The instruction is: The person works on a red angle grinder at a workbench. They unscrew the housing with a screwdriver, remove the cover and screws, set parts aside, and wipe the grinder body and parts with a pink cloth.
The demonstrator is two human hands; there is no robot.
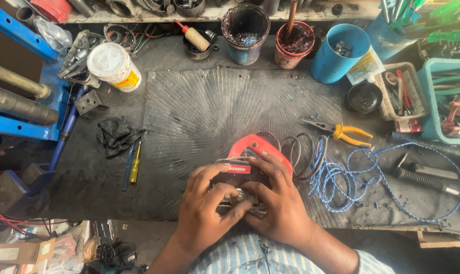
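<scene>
A red clothes iron (254, 148) lies on the grey ribbed mat (199, 116) near the workbench's front edge, its tip pointing away from me. My left hand (207, 208) and my right hand (278, 198) both close over its near end, fingers pressed around a small metal part (238, 195) between them. The iron's grey cord (301, 152) coils to the right of it. Much of the iron's body is hidden under my hands.
Blue-white twisted cable (362, 177) sprawls at right, beside yellow-handled pliers (341, 133) and black-handled tools (428, 180). A yellow screwdriver (134, 165) and black rag (116, 134) lie at left. Tins (245, 30), a blue cup (339, 53) and a white jar (113, 66) line the back.
</scene>
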